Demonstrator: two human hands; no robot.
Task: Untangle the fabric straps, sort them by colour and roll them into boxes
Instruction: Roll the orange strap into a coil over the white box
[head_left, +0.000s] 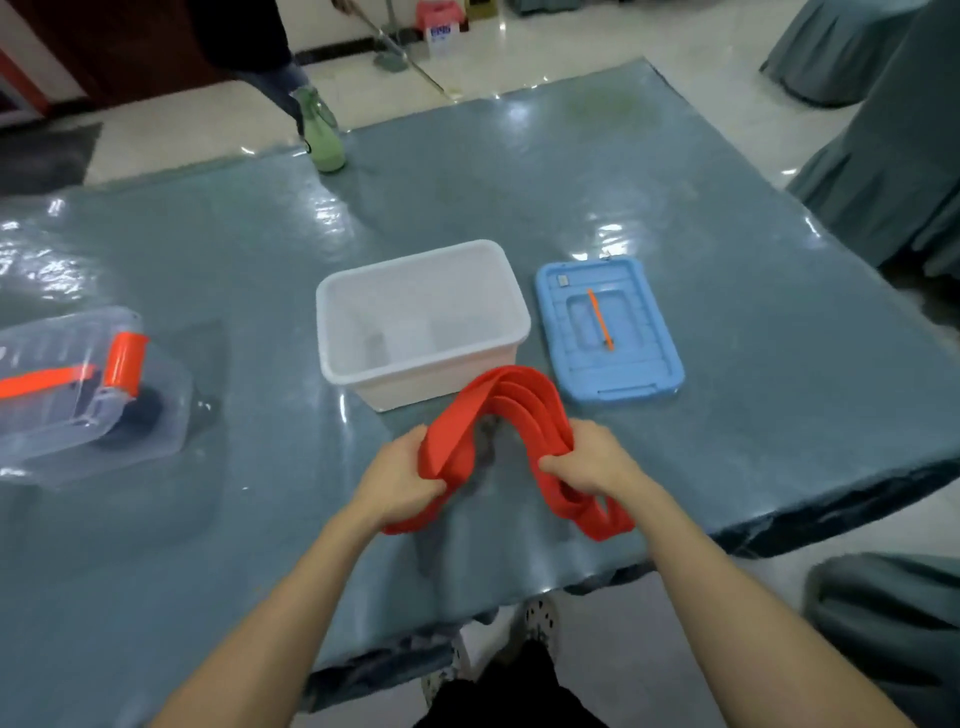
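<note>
Centrally, just below the middle of the frame, a bundle of folded red fabric straps (511, 410) arches between the left hand (402, 475) and right hand (589, 460), each gripping one end, just below the open white plastic box (423, 317) and beside its blue lid (608, 330).
</note>
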